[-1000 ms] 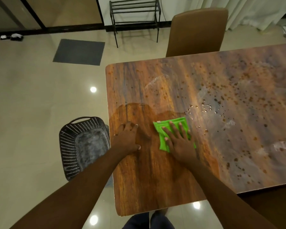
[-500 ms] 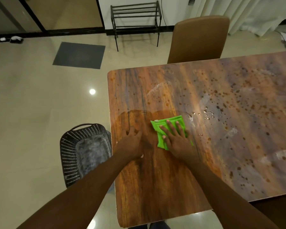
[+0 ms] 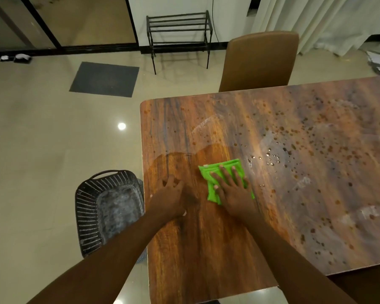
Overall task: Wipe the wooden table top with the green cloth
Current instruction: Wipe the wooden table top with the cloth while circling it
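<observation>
The wooden table top [image 3: 206,249] fills the right half of the view. Its near left part looks dark and wiped; the rest carries brown spots, water drops and pale smears. A folded green cloth [image 3: 215,172] lies flat on the wood near the left end. My right hand [image 3: 233,191] presses down on it with fingers spread, covering its lower right part. My left hand [image 3: 171,196] rests flat on the bare wood just left of the cloth, near the table's left edge, holding nothing.
A dark perforated basket [image 3: 105,207] stands on the floor against the table's left edge. A brown chair [image 3: 259,60] is tucked in at the far side. A black metal rack [image 3: 180,34] and a grey mat [image 3: 104,79] lie further back on the tiled floor.
My right hand and the cloth have slid a little to the left on the table. The left hand stays flat in about the same spot; the view has tilted slightly.
</observation>
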